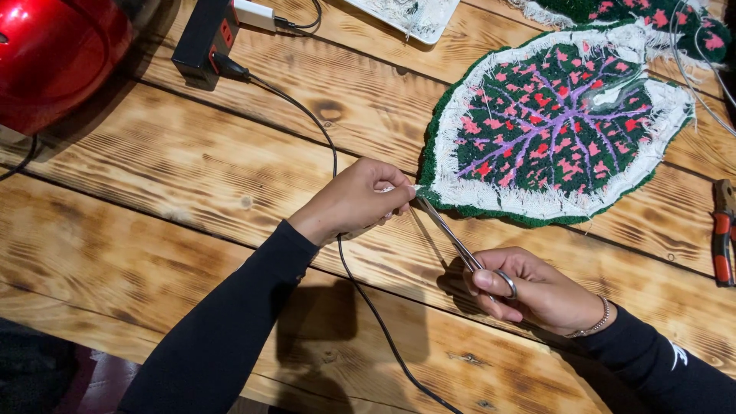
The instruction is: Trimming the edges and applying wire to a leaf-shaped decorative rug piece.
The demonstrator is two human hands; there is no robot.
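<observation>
A leaf-shaped tufted rug piece point(557, 123), lying face up on the wooden table point(153, 199), has a green edge, pink and purple pattern and a white cloth border. My left hand point(354, 199) pinches the white border at the leaf's lower left tip. My right hand point(537, 290) holds slim metal scissors point(452, 236) with fingers through the ring handles. The blade tips reach the cloth right beside my left fingertips.
A black cable point(345, 253) runs from a black power strip point(201, 34) across the table under my left wrist. A red shiny object point(57, 50) sits at top left. Red-handled pliers point(722, 234) lie at the right edge. Another tufted piece point(652, 15) lies at top right.
</observation>
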